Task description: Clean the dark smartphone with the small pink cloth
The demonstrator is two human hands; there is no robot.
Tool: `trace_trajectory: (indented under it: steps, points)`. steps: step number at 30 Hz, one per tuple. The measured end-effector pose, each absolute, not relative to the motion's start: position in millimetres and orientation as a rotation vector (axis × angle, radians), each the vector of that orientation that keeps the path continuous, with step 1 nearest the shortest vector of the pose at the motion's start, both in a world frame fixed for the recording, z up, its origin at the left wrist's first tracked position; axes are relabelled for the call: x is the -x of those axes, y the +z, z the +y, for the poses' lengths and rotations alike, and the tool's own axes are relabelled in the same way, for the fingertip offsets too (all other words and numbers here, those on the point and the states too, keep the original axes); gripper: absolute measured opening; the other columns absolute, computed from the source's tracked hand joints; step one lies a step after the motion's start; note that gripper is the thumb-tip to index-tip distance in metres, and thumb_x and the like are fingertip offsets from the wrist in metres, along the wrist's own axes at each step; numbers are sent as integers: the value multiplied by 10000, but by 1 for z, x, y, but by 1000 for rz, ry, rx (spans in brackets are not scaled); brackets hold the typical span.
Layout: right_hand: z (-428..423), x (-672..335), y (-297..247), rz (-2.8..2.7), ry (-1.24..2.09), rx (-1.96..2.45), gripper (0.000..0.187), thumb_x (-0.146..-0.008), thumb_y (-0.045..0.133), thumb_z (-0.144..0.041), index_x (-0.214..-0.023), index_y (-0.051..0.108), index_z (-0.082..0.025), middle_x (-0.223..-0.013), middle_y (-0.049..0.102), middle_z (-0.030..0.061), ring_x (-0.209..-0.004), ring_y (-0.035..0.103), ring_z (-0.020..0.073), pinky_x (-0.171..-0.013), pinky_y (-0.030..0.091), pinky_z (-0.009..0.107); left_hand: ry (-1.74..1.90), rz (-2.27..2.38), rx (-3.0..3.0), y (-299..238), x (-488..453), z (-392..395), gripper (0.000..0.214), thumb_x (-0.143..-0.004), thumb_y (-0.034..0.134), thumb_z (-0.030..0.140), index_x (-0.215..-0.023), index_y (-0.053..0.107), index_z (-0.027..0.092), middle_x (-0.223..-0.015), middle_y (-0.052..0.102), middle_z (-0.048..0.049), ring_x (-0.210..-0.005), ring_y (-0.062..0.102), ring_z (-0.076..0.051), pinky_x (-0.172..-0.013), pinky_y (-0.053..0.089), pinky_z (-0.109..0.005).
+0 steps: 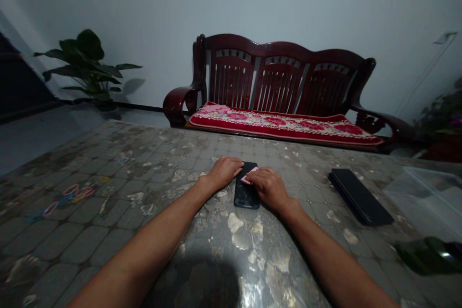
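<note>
A black smartphone (247, 196) lies flat on the patterned tabletop in front of me, its surface looking smudged. My left hand (224, 172) rests at its upper left side, with closed fingers gripping that edge. Pinched in my right hand (269, 186) is a small folded pink cloth (249, 175), which is pressed on the upper right part of the phone. The right palm covers part of the phone's right edge.
A black wallet-like case (361, 196) lies to the right, beside a clear plastic box (429, 197) and a green bottle (426, 255). Several coloured rubber bands (74, 195) are scattered at left. Beyond the table (144, 245) stands a wooden bench (277, 82).
</note>
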State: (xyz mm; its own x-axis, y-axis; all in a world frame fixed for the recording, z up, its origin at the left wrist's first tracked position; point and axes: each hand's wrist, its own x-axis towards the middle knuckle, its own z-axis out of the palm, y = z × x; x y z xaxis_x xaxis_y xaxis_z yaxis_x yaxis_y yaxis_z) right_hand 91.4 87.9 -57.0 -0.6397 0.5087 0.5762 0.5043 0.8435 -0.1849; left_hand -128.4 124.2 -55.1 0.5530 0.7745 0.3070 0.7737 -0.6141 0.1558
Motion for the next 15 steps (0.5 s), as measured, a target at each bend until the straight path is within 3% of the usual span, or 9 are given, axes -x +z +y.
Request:
trace_trajectory:
  steps: [5,15]
  points:
    - [80,-92,-50,-2470,134,536,347,-903,466,-60,-1059,730,-223,-1034,775,60,-992,704,181,-946,484,336,539,1383,-2776,-55,129,124,212,-936,576,175,-1063,743,207,-1119,753,-73,-1025,706,-228,-921,522,-330]
    - [99,-95,-60,-2264,22,793,231,-929,568,-96,-977,756,-221,-982,785,51,-940,708,185,-954,487,339,583,1310,-2821,-54,126,124,186,-953,582,200,-1044,742,221,-1129,758,-59,-1026,706,-223,-920,500,-342]
